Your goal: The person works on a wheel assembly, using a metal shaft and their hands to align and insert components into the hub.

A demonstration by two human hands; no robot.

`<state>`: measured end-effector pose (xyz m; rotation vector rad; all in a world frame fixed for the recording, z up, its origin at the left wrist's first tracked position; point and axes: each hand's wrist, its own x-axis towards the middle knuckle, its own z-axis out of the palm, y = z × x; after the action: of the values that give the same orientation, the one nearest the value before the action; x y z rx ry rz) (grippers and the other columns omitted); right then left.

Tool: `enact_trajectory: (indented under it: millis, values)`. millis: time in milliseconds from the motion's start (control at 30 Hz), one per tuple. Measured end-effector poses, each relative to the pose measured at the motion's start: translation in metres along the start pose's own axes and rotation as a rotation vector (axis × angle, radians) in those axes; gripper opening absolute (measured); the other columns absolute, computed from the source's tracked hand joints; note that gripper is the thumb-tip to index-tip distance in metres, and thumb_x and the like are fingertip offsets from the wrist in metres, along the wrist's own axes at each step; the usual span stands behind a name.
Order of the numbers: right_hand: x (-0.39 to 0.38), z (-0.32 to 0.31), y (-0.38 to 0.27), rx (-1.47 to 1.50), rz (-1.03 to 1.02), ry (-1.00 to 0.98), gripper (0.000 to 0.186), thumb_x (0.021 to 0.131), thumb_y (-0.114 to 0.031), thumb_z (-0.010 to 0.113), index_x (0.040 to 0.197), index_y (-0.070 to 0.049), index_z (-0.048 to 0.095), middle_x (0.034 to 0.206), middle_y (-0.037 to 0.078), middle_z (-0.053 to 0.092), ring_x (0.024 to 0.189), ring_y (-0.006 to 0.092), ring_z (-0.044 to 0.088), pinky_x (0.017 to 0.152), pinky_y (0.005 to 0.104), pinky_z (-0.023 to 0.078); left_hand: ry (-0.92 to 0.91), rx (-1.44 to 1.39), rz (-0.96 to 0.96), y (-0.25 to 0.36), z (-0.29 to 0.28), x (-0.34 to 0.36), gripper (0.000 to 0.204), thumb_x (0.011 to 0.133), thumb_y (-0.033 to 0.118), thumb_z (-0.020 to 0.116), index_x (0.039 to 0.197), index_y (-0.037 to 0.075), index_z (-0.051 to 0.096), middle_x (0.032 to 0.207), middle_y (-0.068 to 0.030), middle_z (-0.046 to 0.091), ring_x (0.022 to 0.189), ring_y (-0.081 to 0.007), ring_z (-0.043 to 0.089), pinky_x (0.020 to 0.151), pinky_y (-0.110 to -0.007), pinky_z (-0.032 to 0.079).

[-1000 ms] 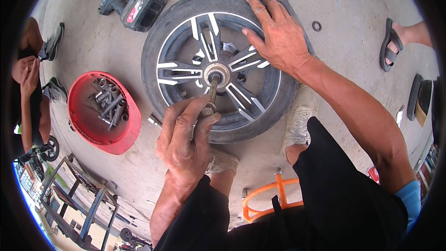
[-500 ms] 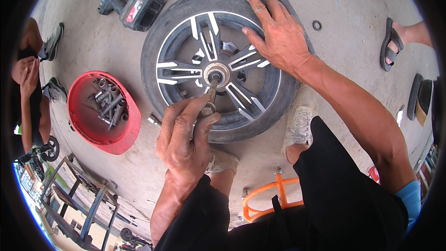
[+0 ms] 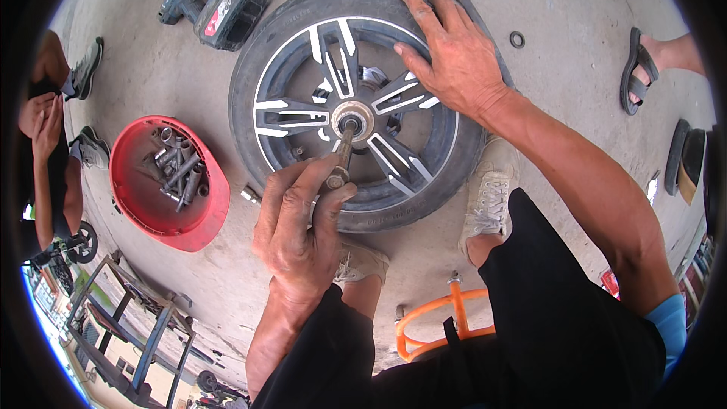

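A wheel with a black tyre [image 3: 257,68] and a black-and-white spoked rim [image 3: 333,53] lies flat on the floor. My left hand [image 3: 295,235] has its fingers closed around the hexagonal head of a long steel bolt [image 3: 346,153], whose shaft points into the centre hub [image 3: 362,113]. My right hand [image 3: 454,60] lies on the tyre's upper right, fingers stretched out and thumb over the rim. A long wrench [image 3: 469,4] is partly hidden beside that hand and the tyre.
A red helmet [image 3: 132,201] holds several sockets. Power tools [image 3: 227,19], small rings [image 3: 517,39] and an orange frame [image 3: 424,348] lie around. A seated person [image 3: 49,129] is at left; sandalled feet [image 3: 640,68] are at right; a metal frame [image 3: 136,326] is at lower left.
My left hand and the bolt have moved very slightly up and to the left, and the wheel has shifted a few pixels. My right hand stays on the tyre.
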<state>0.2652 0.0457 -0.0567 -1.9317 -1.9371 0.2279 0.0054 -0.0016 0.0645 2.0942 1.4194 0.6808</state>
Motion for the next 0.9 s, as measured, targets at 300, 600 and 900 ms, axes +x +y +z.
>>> enact_trajectory:
  millis: [300,600,900]
  values:
    - [0.0002,0.0004,0.0006,-0.013,-0.008,0.0,0.071,0.1,-0.037,0.07,0.162,-0.017,0.041,0.144,0.02,0.055,0.128,0.0381,0.06,0.108,0.0491,0.053,-0.003,-0.053,-0.006,-0.0029,0.0005,-0.0017,0.038,0.081,0.004,0.088,0.117,0.006,0.078,0.104,-0.0119,0.074,0.087,-0.0241,0.074,0.074,-0.035,0.059]
    - [-0.0001,0.0013,0.0003,-0.021,-0.006,0.003,0.071,0.1,-0.037,0.07,0.162,-0.018,0.04,0.145,0.019,0.055,0.128,0.0375,0.06,0.108,0.0494,0.053,-0.015,0.001,0.011,0.0009,-0.0009,0.0006,0.038,0.081,0.004,0.089,0.117,0.006,0.078,0.104,-0.0116,0.074,0.087,-0.0241,0.074,0.074,-0.035,0.059]
    - [-0.0002,0.0011,0.0009,-0.007,-0.006,0.002,0.071,0.1,-0.037,0.07,0.162,-0.018,0.041,0.144,0.019,0.055,0.127,0.0372,0.06,0.108,0.0493,0.052,0.013,-0.02,0.007,-0.0046,0.0001,-0.0001,0.039,0.081,0.002,0.088,0.118,0.007,0.078,0.104,-0.0114,0.073,0.087,-0.0248,0.074,0.074,-0.035,0.059]
